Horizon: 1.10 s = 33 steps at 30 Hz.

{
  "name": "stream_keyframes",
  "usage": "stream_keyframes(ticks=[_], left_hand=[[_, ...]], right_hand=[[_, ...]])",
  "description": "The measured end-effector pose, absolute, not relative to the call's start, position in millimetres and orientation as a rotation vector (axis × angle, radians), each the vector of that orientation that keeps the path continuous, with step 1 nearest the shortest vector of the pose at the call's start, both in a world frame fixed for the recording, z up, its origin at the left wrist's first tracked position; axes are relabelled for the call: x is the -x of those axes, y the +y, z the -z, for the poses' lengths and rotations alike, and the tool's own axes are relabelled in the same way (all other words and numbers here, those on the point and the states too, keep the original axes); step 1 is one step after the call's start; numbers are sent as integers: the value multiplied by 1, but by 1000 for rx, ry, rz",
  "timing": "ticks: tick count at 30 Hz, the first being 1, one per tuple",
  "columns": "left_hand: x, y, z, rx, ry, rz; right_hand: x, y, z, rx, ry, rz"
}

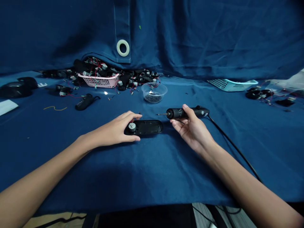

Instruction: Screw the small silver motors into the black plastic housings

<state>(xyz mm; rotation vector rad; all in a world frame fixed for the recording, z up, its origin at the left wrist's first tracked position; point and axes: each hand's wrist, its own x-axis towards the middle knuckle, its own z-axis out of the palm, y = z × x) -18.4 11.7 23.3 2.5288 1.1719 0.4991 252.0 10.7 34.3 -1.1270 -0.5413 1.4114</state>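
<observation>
Black casing [152, 127] needs steadying between the desk's [133, 177] front and back edges, so my left hand [116, 129] clasps it, my right hand [195, 131] the screwdriver [175, 113].

Your blk elongated housing [150, 127] lies approx. horiz. before you, rounded R end, open/recessed side up; you grip it at the L end. A round part w/ pale top [132, 127] sits inside at L, upright. Your blk elec. driver [188, 113] is held approx. horiz. to the R, ribbed collar fwd. Its thin metal bit [162, 114] points L, apart from the housing; blk cord [234, 145] exits the rear, runs down-R toward you.
</observation>
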Motion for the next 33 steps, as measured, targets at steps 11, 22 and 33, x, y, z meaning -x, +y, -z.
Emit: stream_keyframes(ticks=[11, 22, 33], left_hand=[[37, 19, -33, -2154, 1356, -399], [12, 11, -40, -2595, 1215, -365], [22, 16, -35, -2509, 1277, -284]], right_hand=[[-252, 10, -34, 1103, -530, -1433], [-252, 11, -29, 1070, -550, -1449], [-249, 11, -31, 1110, -549, -1440]])
